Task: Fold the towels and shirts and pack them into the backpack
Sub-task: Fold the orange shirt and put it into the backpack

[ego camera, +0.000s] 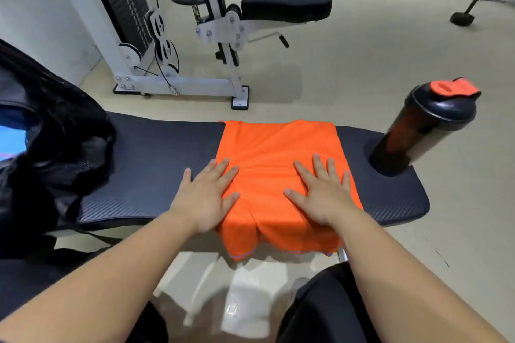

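Orange shirt [276, 164] lies folded mid-frame across the black bench [156, 164], with its near hem hanging off the lower edge toward my knees. My left hand [207, 198] rests half on the shirt's left edge and half on the bench; my right hand [324, 195] lies on the shirt's right half. All my fingers [319, 167] are straight and spread, released, grasping nothing, only pressing the cloth flat.

I think the overhang is the main risk. Once I lift my palms, that hanging part may drag the thin fabric off onto the floor [362, 64], or at least pull the fold open. The creases under my hands look loose, so a one-handed pickup would likely let the layers splay.

The backpack [64, 147] slumps at the left edge of the frame, well apart from the shirt. Its mouth looks sagged, with something blue inside, so pushing the bundle in could bunch it against the soft rim. The bottle [426, 131] stands at right, near the shirt, and a careless sweep of my right arm could tip it.
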### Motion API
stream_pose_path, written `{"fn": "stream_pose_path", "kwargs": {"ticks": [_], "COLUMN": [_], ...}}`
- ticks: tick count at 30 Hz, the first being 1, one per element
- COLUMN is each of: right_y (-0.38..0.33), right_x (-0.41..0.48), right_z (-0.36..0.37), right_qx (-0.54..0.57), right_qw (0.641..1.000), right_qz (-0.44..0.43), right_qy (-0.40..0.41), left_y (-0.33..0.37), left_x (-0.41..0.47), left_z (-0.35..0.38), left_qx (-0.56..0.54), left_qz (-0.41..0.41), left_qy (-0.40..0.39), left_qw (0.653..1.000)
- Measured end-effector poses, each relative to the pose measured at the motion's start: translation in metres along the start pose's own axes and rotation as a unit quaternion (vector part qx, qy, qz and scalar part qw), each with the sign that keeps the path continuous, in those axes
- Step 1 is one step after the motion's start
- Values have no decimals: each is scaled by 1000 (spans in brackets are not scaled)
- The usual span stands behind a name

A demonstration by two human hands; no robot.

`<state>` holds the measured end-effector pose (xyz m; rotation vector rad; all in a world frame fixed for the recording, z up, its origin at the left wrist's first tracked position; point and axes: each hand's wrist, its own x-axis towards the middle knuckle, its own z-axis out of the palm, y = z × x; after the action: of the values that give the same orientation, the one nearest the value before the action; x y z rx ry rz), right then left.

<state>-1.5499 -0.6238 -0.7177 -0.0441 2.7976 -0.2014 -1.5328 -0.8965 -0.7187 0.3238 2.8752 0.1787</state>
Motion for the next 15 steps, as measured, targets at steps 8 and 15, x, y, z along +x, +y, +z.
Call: {"fn": "stream_pose_path", "kwargs": {"ticks": [8, 15], "right_y": [-10, -26], "right_x": [-2, -43], "right_z": [-3, -18], "right_qx": [-5, -36], "right_qw": [998, 991], "right_qz": [-63, -85], "right_qy": [-27, 97], "left_y": [-55, -35], "left_x": [-18, -47], "left_z": [-9, -13], "left_qx": [0, 55], "left_qz": [-56, 65], "left_qy": [-1, 94], "left_qw": [998, 992]}}
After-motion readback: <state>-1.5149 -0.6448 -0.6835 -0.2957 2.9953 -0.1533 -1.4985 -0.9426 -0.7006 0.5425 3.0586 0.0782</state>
